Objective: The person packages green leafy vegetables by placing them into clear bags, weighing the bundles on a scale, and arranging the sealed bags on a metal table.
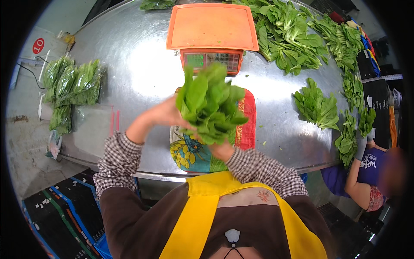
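Note:
A bunch of leafy greens (pixel 212 106) is gripped between my two hands above a printed mat (pixel 247 129). My left hand (pixel 169 113) holds it from the left side, some fingers hidden by leaves. Beneath the bunch, my right hand (pixel 220 150) grips the stem end, mostly covered by foliage. The leaves look blurred at the top and overlap the front of an orange digital scale (pixel 212 27) whose display is lit. A few leaf scraps lie on the scale's tray.
Bagged greens (pixel 76 81) are piled at the left of the metal table (pixel 129 77), near clear plastic bags (pixel 92 126). Loose greens (pixel 291 39) heap at the back right; a smaller bunch (pixel 317 105) lies nearer. A co-worker (pixel 368 171) handles greens at right. Crates (pixel 64 213) stand lower left.

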Tool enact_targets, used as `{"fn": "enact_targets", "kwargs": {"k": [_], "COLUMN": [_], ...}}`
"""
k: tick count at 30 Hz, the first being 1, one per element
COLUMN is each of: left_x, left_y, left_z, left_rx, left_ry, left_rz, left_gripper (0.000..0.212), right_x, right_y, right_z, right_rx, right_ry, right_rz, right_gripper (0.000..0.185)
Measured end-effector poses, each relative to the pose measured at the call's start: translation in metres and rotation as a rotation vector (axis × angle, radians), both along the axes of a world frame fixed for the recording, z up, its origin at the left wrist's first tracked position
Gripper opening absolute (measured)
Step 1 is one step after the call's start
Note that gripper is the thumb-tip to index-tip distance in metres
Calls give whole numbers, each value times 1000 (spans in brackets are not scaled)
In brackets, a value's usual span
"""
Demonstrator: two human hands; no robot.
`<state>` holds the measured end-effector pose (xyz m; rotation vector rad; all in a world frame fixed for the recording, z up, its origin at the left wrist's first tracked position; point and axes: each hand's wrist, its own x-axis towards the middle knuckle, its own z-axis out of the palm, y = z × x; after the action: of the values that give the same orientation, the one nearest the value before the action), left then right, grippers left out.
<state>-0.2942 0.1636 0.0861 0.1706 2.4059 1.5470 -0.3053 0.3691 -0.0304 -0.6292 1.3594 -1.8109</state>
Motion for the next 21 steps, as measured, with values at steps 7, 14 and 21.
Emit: {"fn": "enact_targets", "kwargs": {"k": [7, 14, 21], "left_x": [90, 89, 39], "left_y": [64, 127, 64], "left_z": [-117, -91, -40], "left_rx": [430, 514, 203], "left_ry": [-229, 42, -349], "left_rz": [607, 933, 526], "left_gripper": [53, 50, 49], "right_x": [-15, -69, 2], "right_y": [16, 18, 20], "right_z": [-6, 69, 27], "right_rx": [198, 389, 43], "right_ry": [-386, -151, -608], "right_rz": [301, 636, 188], "right_gripper": [49, 59, 59]}}
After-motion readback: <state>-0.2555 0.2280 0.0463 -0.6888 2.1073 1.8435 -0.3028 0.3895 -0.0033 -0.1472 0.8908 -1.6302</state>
